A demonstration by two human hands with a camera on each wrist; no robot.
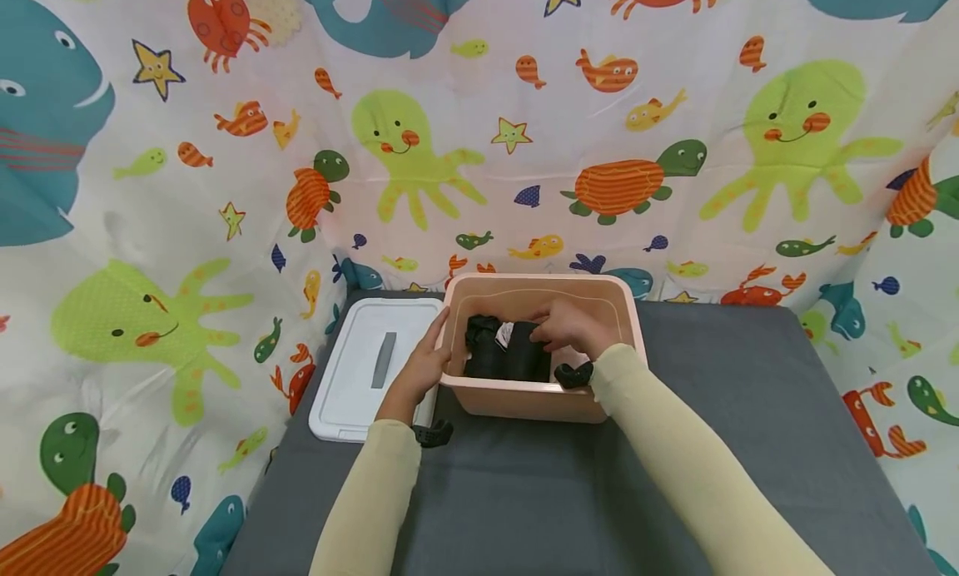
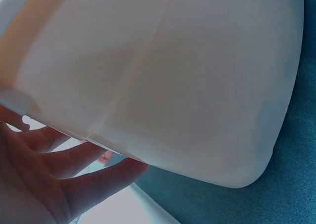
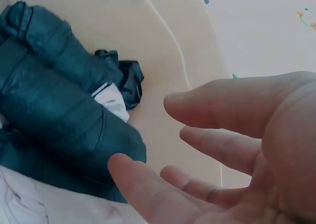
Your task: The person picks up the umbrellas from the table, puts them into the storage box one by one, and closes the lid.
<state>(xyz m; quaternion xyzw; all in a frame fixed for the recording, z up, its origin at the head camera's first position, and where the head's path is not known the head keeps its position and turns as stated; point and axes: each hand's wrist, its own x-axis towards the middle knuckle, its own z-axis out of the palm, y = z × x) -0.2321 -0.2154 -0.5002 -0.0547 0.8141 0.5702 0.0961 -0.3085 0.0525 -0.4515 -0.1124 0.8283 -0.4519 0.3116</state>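
A pink plastic bin [image 1: 524, 395] stands on the grey-covered table, with a black rolled garment [image 1: 500, 358] bearing a white label inside it. My left hand [image 1: 419, 368] lies flat against the bin's left outer wall [image 2: 173, 75], the left hand's fingers [image 2: 74, 159] straight under the rim. My right hand [image 1: 571, 330] is inside the bin above the garment [image 3: 59, 120]. The right hand [image 3: 197, 140] has relaxed, spread fingers and grips nothing. The bin's inner wall [image 3: 163, 31] lies behind the right hand.
A white lid [image 1: 352, 384] with a grey handle lies flat to the left of the bin, close to my left hand. Grey table surface [image 1: 749, 409] extends to the right and front. A sea-animal patterned curtain [image 1: 524, 143] encloses the table on the back and sides.
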